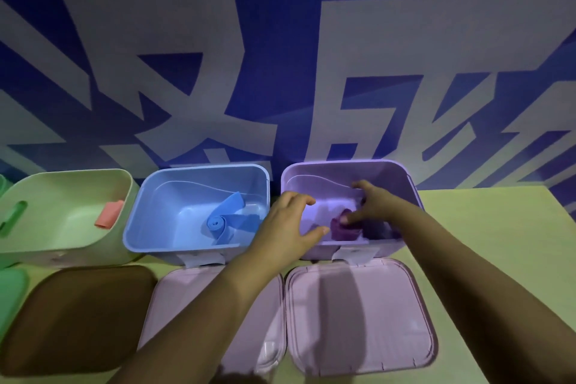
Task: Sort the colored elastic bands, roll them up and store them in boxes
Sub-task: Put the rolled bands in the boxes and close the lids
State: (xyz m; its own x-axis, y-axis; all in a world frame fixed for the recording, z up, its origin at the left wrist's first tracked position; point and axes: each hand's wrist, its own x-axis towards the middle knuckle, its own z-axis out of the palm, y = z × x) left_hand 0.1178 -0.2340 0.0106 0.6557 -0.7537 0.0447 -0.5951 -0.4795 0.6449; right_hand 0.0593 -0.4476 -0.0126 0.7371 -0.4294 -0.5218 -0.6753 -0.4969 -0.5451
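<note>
Insp. note, head view only. Purple band (344,227), rolled, lay inside the purple box (386,171), on its floor toward the near wall. R hand (372,204) was reached into the box from the right, its grip on the roll: one fingertip (344,220) sat on top of the roll, other fingers spread above it. Whether the thumb closed round the roll could not be told; it read as pressing, not pinching. L hand (288,227) hovered at the box's left rim, grip spread, fingers loosely arched, holding nothing, just left of the roll and not touching it.

Key relation: roll lay directly under the R fingertips and to the right of the L hand, so R was the nearer hand. Roll's axis appeared to run roughly near-to-far; blur made this uncertain.

Judgement: placing step was near done for purple; release risks the roll springing open. The blue band (226,220) in the blue box (199,171) was part unrolled. Pink band (109,213) sat in the green box (62,178). Lids (358,321) lay open on the desk (498,227).
</note>
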